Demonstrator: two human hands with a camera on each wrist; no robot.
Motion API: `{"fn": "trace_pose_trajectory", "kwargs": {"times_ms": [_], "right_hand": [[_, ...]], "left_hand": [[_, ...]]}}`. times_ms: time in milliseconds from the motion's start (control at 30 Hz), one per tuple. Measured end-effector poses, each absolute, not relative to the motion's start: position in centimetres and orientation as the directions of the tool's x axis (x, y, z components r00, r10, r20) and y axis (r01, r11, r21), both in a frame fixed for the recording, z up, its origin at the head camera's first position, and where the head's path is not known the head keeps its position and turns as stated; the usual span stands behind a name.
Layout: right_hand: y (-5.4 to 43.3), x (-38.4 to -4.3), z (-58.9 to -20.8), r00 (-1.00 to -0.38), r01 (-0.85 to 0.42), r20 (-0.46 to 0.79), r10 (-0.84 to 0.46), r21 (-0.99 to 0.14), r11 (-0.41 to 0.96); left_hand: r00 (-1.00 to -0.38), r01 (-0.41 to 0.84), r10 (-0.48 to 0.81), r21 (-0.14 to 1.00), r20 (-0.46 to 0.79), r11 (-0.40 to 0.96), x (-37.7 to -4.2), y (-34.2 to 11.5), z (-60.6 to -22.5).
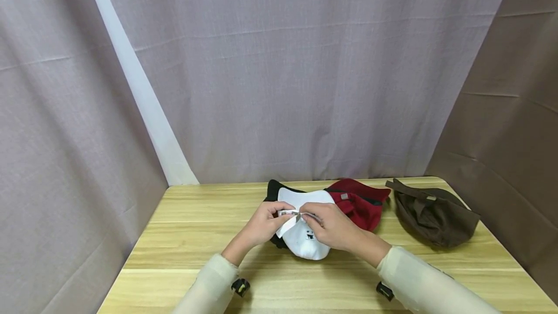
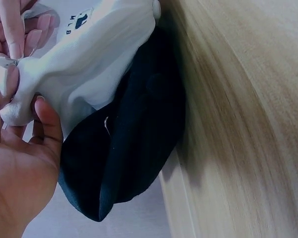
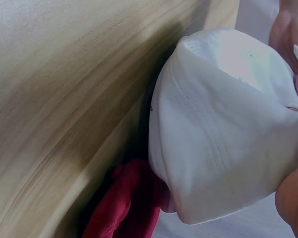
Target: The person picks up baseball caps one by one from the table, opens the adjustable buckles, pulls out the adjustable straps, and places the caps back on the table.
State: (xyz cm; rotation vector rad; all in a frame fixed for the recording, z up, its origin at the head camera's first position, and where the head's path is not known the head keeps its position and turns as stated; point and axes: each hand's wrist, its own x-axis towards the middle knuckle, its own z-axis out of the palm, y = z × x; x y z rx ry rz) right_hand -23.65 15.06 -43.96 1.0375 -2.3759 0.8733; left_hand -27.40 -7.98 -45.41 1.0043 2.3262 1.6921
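Where fingers pinched: left hand [image 1: 264,221] and right hand [image 1: 332,224], at the strap [image 1: 287,226] of the white baseball cap [image 1: 302,245].
Cap: seemed light and soft, best held by strap ends.

The white cap [image 3: 208,139] is matt, finely ribbed cloth; the black cap [image 2: 149,109] and red cap [image 1: 364,213] look like soft, matt fabric; the brown cap [image 1: 440,224] is matt, creased cloth; the table [image 1: 196,227] looks like smooth, grained wood; the curtain [image 1: 270,86] is dull woven cloth.
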Motion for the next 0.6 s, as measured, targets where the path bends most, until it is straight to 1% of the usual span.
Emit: {"fn": "trace_pose_trajectory", "kwargs": {"times_ms": [400,600], "right_hand": [[15.09,-23.47,-43.94,-0.644,-0.756,0.580,-0.499,-0.384,0.530],[15.06,-23.51,-43.93,-0.619,-0.772,0.603,-0.502,-0.351,0.530]], "left_hand": [[-0.773,0.455,0.561,0.875,0.295,0.167,-27.50,-8.04,-45.55],[-0.775,0.451,0.560,0.877,0.294,0.163,-27.59,-8.07,-45.73]]}}
